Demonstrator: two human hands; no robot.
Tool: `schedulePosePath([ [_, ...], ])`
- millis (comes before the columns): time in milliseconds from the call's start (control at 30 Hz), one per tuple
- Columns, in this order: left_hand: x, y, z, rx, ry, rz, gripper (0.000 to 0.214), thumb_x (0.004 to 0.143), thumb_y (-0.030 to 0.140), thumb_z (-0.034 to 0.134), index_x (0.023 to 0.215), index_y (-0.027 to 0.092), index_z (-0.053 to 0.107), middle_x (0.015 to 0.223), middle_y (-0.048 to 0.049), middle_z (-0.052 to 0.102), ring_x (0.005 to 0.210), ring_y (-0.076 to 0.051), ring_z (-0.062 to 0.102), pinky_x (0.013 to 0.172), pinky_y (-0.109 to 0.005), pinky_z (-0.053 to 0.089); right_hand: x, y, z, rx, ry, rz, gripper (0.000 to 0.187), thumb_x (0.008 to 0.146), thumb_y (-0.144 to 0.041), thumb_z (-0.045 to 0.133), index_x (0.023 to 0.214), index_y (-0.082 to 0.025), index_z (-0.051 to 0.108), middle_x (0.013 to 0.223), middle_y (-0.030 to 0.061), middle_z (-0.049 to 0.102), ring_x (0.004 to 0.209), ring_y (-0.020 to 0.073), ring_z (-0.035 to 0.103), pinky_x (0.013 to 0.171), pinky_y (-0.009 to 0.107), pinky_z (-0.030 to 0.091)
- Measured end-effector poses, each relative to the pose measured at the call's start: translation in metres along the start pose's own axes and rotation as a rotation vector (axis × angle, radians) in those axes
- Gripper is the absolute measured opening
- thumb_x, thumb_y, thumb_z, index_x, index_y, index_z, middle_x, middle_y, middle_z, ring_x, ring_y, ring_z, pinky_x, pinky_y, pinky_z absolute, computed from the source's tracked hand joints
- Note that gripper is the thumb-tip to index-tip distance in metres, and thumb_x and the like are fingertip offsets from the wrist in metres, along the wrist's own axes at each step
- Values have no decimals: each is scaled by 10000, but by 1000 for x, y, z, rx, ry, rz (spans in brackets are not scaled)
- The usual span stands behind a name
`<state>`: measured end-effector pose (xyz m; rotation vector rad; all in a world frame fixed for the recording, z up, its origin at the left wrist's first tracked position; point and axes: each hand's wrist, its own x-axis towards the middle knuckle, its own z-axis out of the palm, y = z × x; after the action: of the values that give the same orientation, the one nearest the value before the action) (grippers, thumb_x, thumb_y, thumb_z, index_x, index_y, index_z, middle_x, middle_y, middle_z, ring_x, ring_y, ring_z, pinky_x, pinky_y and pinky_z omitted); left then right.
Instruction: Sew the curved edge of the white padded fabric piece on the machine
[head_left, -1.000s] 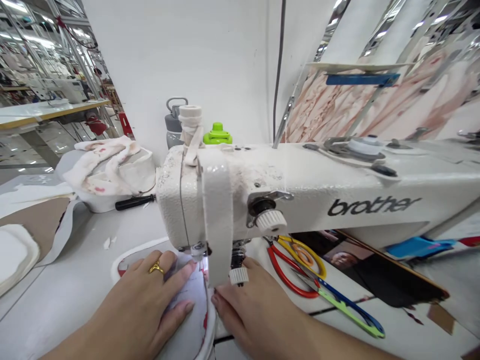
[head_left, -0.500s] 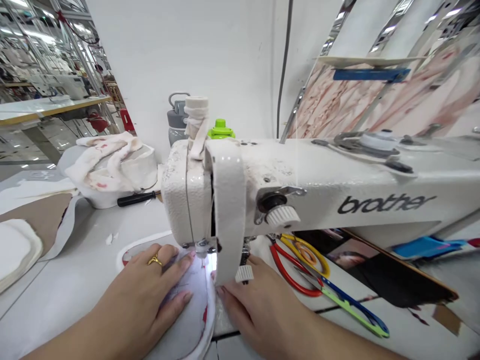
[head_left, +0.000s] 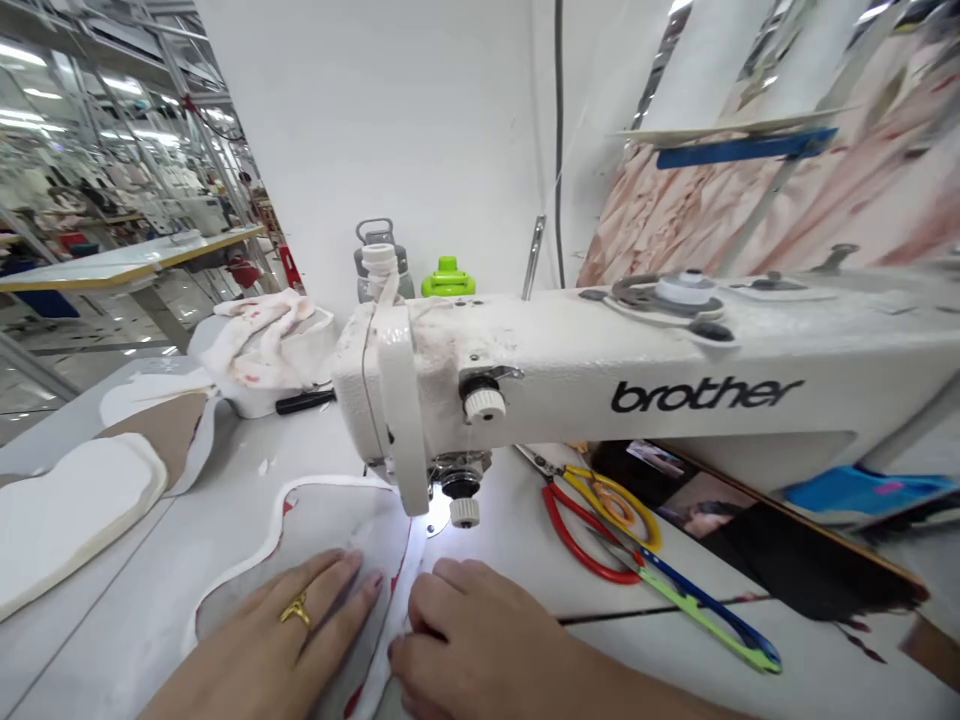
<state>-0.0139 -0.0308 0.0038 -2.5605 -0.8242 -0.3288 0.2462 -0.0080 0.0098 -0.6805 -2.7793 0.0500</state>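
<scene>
**A:** What is in front of the person?

**B:** A white sewing machine (head_left: 600, 385) with "brother" lettered on its arm stands on a pale table (head_left: 135, 600). A flat white fabric piece (head_left: 315, 520) with a thick white edge and red marks lies on the table in front of the needle area.

**A:** Where are the hands?

**B:** The left hand (head_left: 292, 625) lies flat and open on the fabric, fingers spread, a gold ring on one finger. The right hand (head_left: 465, 630) rests just beside it with fingers curled at the fabric's right edge; I cannot tell whether it pinches the edge or only presses it.

**A:** What differs from a second ago?

**B:** Both hands have drawn back toward the person, away from the presser foot. Earlier the fingertips sat right beneath the machine head; now a lit gap of table and fabric shows between them. The fabric has come back with them, more of its curved outline in view.

**A:** What else is there?

**B:** Red-handled scissors (head_left: 581, 525) and yellow-handled scissors (head_left: 611, 500) lie right of the needle. Behind the machine stand a grey bottle (head_left: 373, 262) and a green cap (head_left: 448, 277). At the left sits a white bowl (head_left: 255, 395) heaped with stained cloth.
</scene>
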Motion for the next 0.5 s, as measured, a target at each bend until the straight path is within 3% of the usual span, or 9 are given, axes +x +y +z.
schedulePosePath([
  [100,-20,4,-15,-7,-72,-127,568,863,433,523,1398,247,493,1291,-11,666,1118,-188,662,891,-243,566,-3,-6,7,-14,79,5,209,828,-386,733,833,-200,639,835,10,614,710,194,512,583,329,386],
  [167,-21,5,-27,5,-65,-185,531,867,433,520,1360,239,517,1233,-25,695,1074,-182,688,861,-233,582,-5,-9,8,-18,158,2,225,808,-380,751,846,-197,625,890,1,633,723,194,524,587,338,396],
  [267,-3,15,-38,59,-38,-191,568,839,489,549,1304,165,527,1134,-80,736,954,-201,736,764,-237,612,-6,-12,9,-22,221,-40,272,792,-411,768,831,-204,595,929,-27,657,712,190,525,552,348,376],
  [400,27,32,-45,152,-26,-231,417,848,310,492,1219,128,549,1052,-95,759,897,-204,752,723,-249,624,-6,-11,12,-30,277,-87,371,723,-477,823,802,-211,576,908,-47,687,692,191,518,526,343,356],
  [500,18,25,-55,131,-31,-251,293,928,266,415,1159,199,582,1019,-26,769,872,-154,753,722,-202,613,-8,-10,13,-36,283,-106,366,724,-477,818,837,-207,598,1032,-36,708,716,192,534,522,337,368],
])
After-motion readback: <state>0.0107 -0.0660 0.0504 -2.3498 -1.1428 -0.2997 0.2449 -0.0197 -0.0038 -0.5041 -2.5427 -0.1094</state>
